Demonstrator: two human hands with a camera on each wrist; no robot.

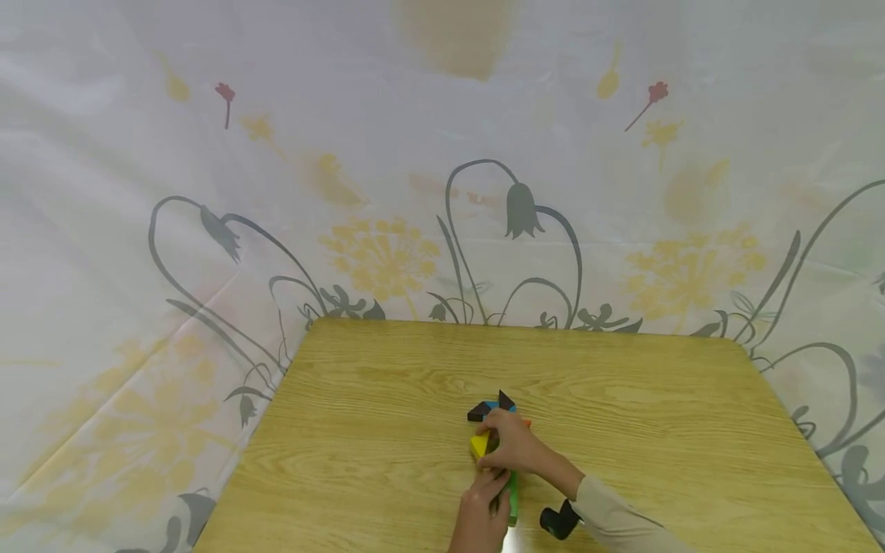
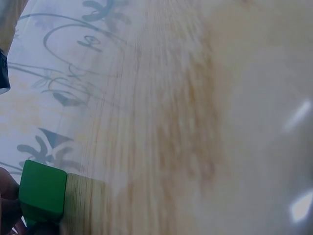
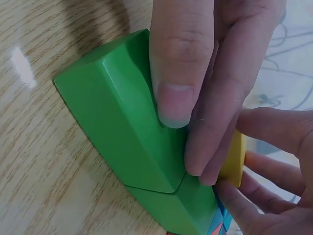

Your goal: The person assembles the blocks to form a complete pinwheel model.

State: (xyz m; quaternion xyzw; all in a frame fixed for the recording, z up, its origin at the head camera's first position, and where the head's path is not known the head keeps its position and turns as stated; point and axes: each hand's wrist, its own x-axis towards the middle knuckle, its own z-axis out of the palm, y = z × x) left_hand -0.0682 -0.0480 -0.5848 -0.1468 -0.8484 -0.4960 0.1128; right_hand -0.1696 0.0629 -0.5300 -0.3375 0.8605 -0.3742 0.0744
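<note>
A long green block point(image 1: 513, 503) lies on the wooden table, its end butting against a second green block point(image 3: 188, 208). My left hand point(image 1: 482, 508) comes from the near side; its fairly straight thumb point(image 3: 176, 93) and fingers touch the upper face of the green blocks. From the right my right hand point(image 1: 513, 444) reaches over and grips a yellow block point(image 1: 479, 445) between thumb and fingers, just beyond the left fingertips. Past it lie dark triangular blocks point(image 1: 478, 412), blue blocks point(image 1: 492, 405) and an orange block point(image 1: 528, 423), partly covered by the right hand.
The pale wooden table point(image 1: 359, 399) extends around the hands. A flower-printed white sheet point(image 1: 387, 169) hangs behind and beside it. A black wrist camera point(image 1: 558, 521) sits under the beige right sleeve point(image 1: 615, 511).
</note>
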